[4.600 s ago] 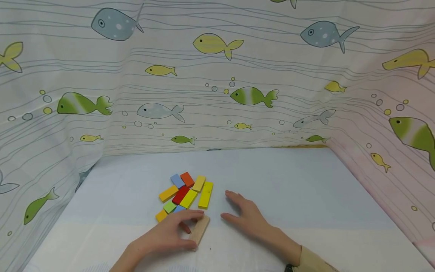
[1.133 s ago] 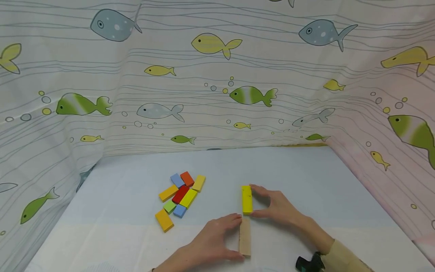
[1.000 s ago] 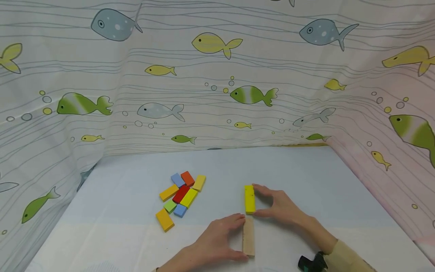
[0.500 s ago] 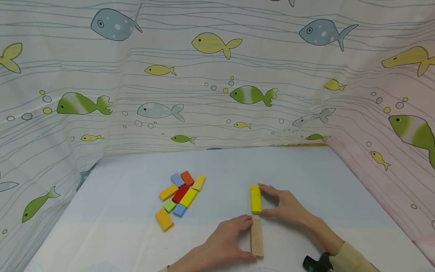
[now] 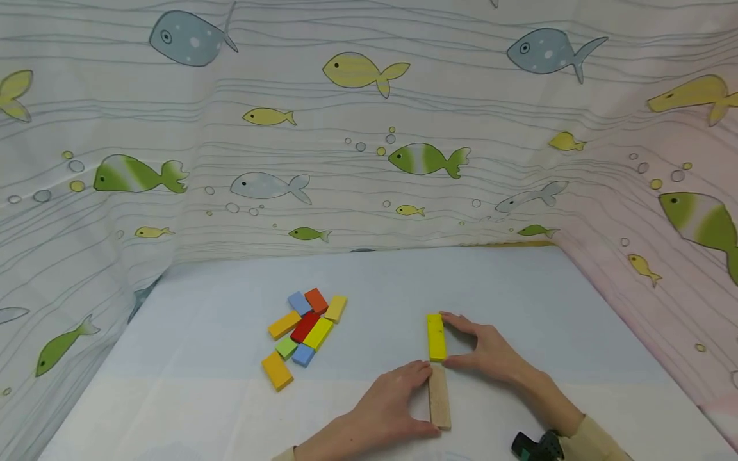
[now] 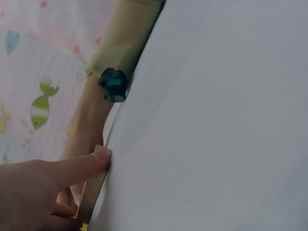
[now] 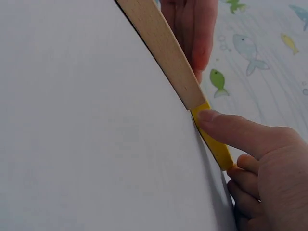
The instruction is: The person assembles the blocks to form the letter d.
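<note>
A plain wooden block [image 5: 440, 398] lies lengthwise on the white table, in line with a yellow block [image 5: 436, 337] just beyond it. My left hand [image 5: 389, 400] grips the wooden block by its two ends, thumb at the near end and fingers at the far end. From the right side, my right hand [image 5: 496, 352] holds the yellow block the same way, between thumb and fingertips. In the right wrist view, the end of the wooden block [image 7: 168, 53] meets the yellow block [image 7: 214, 139] near my right thumb. The left wrist view shows my left thumb on the wooden block [image 6: 92, 197].
Left of the hands lies a loose cluster of coloured blocks, among them a red block [image 5: 305, 327], an orange block [image 5: 277, 371] and a green block [image 5: 286, 347]. A fish-print curtain [image 5: 346, 218] hangs round the table's back and sides. A black wrist device [image 5: 537, 446] sits by my right sleeve.
From beside the cluster, the wooden block and yellow block have been moved right and lined up end to end. Over the last second both shifted slightly further right, and the gap between them narrowed.
</note>
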A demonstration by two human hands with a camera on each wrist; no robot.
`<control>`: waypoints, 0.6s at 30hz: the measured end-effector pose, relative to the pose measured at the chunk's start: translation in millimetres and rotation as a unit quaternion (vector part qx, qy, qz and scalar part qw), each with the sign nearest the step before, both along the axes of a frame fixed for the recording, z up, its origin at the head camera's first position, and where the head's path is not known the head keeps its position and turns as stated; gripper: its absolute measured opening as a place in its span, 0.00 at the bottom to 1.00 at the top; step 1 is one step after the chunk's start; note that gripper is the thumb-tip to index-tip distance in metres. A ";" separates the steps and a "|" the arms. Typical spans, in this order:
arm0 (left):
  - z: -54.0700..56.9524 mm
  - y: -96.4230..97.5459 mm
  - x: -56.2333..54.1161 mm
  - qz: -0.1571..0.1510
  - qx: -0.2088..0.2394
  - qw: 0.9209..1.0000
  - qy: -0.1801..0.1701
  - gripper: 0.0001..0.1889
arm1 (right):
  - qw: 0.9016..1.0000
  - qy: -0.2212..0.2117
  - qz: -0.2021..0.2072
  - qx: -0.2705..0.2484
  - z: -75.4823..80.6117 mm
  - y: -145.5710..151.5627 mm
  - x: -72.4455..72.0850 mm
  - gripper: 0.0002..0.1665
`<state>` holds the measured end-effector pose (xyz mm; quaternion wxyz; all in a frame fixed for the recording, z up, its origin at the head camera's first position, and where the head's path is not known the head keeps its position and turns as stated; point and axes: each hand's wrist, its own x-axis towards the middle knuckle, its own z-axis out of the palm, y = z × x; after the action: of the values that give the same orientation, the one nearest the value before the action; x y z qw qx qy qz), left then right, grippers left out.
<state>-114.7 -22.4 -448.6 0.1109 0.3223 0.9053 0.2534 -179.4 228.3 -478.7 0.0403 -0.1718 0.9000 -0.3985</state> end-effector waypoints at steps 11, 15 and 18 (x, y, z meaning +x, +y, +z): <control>-0.8 -4.8 -1.4 -0.018 0.001 1.000 -0.001 0.45 | 1.000 0.019 0.014 -0.012 -2.4 4.5 1.8 0.43; -1.7 -4.1 -1.7 -0.011 0.003 1.000 -0.011 0.44 | 0.999 0.029 0.022 -0.014 -2.3 4.6 2.6 0.38; -3.0 -3.3 -1.9 -0.006 0.007 1.000 -0.021 0.44 | 0.999 0.031 0.029 -0.016 -3.5 3.8 2.3 0.38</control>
<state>-116.5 -25.7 -451.5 0.1293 0.3228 0.8990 0.2663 -177.1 232.1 -482.2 0.0217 -0.2109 0.8890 -0.4058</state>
